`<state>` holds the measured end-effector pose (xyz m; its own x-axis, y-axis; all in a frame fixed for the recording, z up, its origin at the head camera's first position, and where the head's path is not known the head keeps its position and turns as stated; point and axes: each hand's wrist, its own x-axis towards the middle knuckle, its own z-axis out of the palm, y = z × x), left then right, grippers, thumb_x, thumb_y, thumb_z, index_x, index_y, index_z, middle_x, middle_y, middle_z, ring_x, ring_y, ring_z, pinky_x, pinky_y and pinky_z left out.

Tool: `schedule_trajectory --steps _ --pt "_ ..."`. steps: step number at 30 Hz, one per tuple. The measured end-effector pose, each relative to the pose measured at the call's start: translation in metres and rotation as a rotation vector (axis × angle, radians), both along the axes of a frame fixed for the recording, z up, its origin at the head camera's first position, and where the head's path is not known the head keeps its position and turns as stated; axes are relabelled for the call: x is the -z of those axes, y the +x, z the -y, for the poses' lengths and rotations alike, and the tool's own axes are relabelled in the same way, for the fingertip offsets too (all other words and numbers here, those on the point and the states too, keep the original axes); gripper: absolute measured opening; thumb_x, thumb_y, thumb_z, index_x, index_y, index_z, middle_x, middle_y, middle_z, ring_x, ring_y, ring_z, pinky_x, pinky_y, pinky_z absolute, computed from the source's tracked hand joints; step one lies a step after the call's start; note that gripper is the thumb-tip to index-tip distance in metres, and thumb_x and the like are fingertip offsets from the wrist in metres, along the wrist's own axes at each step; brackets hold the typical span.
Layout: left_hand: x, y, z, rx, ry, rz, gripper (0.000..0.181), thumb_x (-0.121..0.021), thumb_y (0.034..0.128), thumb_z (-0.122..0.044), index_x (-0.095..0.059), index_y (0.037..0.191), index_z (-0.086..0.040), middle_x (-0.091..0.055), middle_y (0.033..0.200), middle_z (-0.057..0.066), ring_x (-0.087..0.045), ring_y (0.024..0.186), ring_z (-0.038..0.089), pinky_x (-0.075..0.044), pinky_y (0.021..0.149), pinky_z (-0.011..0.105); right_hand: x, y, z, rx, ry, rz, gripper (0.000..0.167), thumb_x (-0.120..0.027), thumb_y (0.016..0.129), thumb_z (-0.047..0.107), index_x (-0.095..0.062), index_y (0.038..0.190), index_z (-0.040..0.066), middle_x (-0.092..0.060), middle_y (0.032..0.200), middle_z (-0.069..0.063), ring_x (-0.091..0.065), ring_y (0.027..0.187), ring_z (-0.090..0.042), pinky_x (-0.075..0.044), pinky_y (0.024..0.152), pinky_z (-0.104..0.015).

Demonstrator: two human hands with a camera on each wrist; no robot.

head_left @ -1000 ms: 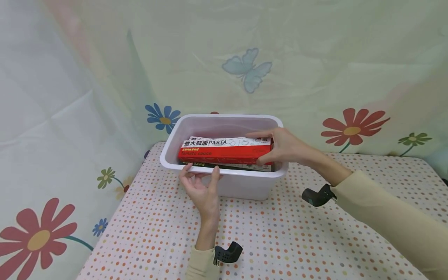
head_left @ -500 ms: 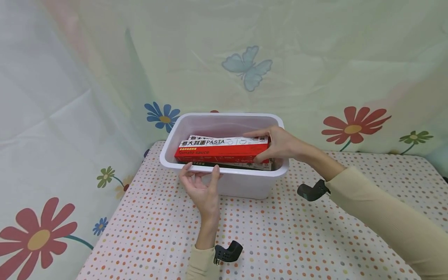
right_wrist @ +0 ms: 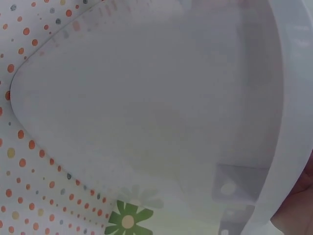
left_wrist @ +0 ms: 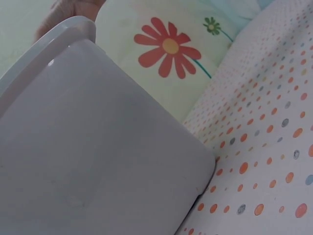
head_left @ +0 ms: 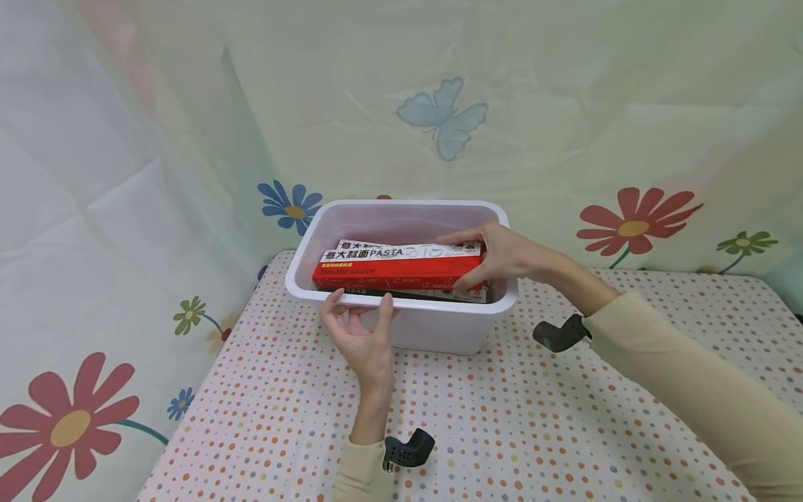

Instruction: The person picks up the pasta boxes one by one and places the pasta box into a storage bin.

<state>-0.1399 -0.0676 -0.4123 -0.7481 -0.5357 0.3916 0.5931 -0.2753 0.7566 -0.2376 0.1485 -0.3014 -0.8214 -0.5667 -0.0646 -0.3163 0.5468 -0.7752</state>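
Observation:
A white plastic storage bin (head_left: 439, 335) stands on the table, with its outer wall filling much of both wrist views. Inside it, a red and white box of pasta (head_left: 401, 272) lies lengthwise, labelled "PASTA" and "tomato sauce". Beneath and behind it show parts of other pasta boxes, one with a dark front (head_left: 401, 295). My right hand (head_left: 502, 254) grips the red box by its right end, thumb on the near side and fingers on the far side. At the bin's front rim, my left hand (head_left: 360, 341) holds on with curled fingers and thumb at the edge.
A dotted cloth (head_left: 477, 425) covers the table around the bin. Behind hangs a pale curtain (head_left: 533, 139) printed with flowers and a butterfly. Black camera mounts (head_left: 410, 448) sit at both wrists.
My right hand and the red pasta box have shifted slightly left within the bin, mostly in the first half second. The left hand keeps its place at the rim.

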Motion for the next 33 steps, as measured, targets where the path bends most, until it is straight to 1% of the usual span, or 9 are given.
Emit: schedule_trajectory --steps 3,7,18,21,24,26,28,29,33 --pt "-0.001 -0.001 0.0 -0.002 0.012 -0.003 0.074 -0.075 0.0872 0.009 -0.027 0.142 0.006 -0.035 0.142 0.032 -0.051 0.113 0.047 -0.069 0.082 0.044 0.0 -0.002 -0.001 -0.027 -0.036 0.018 0.072 -0.088 0.081 0.01 -0.06 0.147 0.004 -0.063 0.144 -0.017 -0.058 0.13 -0.033 -0.055 0.109 -0.045" --pt "-0.002 -0.002 -0.001 -0.003 0.023 -0.003 0.071 -0.076 0.0868 0.009 -0.031 0.141 0.003 -0.036 0.136 0.033 -0.054 0.108 0.04 -0.069 0.081 0.045 -0.001 -0.003 -0.007 -0.035 -0.114 0.054 0.075 -0.087 0.083 0.006 -0.053 0.149 -0.003 -0.057 0.15 -0.02 -0.051 0.142 -0.038 -0.041 0.123 -0.058" --pt "-0.007 0.001 0.002 0.016 0.04 0.016 0.069 -0.076 0.0855 0.011 -0.034 0.138 -0.003 -0.037 0.135 0.032 -0.056 0.106 0.036 -0.069 0.081 0.046 -0.007 0.028 -0.035 0.04 -0.228 0.009 0.074 -0.084 0.089 0.011 -0.051 0.155 0.009 -0.054 0.154 -0.013 -0.046 0.146 -0.031 -0.04 0.121 -0.063" --pt "-0.009 0.004 0.005 0.041 0.012 0.052 0.068 -0.076 0.0872 0.009 -0.034 0.139 -0.005 -0.038 0.133 0.03 -0.056 0.107 0.033 -0.069 0.083 0.044 -0.009 0.042 -0.046 0.052 -0.22 -0.038 0.075 -0.084 0.088 0.009 -0.05 0.156 0.011 -0.055 0.154 -0.01 -0.047 0.145 -0.03 -0.048 0.118 -0.053" --pt "-0.012 0.009 0.012 0.083 -0.058 0.103 0.065 -0.073 0.0928 0.004 -0.031 0.141 -0.004 -0.037 0.131 0.027 -0.056 0.11 0.029 -0.068 0.085 0.042 -0.01 0.056 -0.058 0.105 -0.203 -0.064 0.075 -0.085 0.087 0.008 -0.053 0.154 0.017 -0.057 0.153 -0.004 -0.049 0.144 -0.027 -0.053 0.113 -0.045" --pt "-0.016 0.014 0.02 0.127 -0.131 0.145 0.059 -0.067 0.0992 -0.002 -0.028 0.143 -0.002 -0.037 0.131 0.025 -0.057 0.114 0.031 -0.068 0.086 0.042 -0.008 0.063 -0.067 0.147 -0.185 -0.094 0.074 -0.086 0.087 0.009 -0.054 0.153 0.018 -0.058 0.152 -0.004 -0.049 0.144 -0.028 -0.053 0.112 -0.051" --pt "-0.021 0.019 0.03 0.171 -0.236 0.21 0.05 -0.059 0.1055 -0.008 -0.028 0.144 -0.001 -0.039 0.13 0.024 -0.059 0.115 0.034 -0.068 0.085 0.042 -0.005 0.068 -0.076 0.183 -0.175 -0.12 0.072 -0.085 0.088 0.011 -0.054 0.154 0.018 -0.057 0.153 -0.005 -0.048 0.144 -0.031 -0.049 0.111 -0.067" --pt "-0.025 0.022 0.036 0.197 -0.294 0.253 0.047 -0.055 0.1079 -0.011 -0.029 0.145 0.0 -0.04 0.13 0.023 -0.06 0.116 0.036 -0.068 0.085 0.043 -0.003 0.071 -0.081 0.21 -0.168 -0.138 0.07 -0.084 0.09 0.012 -0.055 0.153 0.018 -0.057 0.153 -0.005 -0.049 0.144 -0.028 -0.051 0.11 -0.065" --pt "-0.047 0.034 0.065 0.31 -0.647 0.474 0.043 -0.051 0.1109 -0.02 -0.036 0.149 -0.007 -0.053 0.124 0.019 -0.07 0.105 0.036 -0.069 0.084 0.046 0.005 0.081 -0.102 0.323 -0.192 -0.191 0.057 -0.072 0.1 0.014 -0.054 0.153 0.018 -0.059 0.15 0.007 -0.053 0.137 -0.007 -0.058 0.104 -0.027"
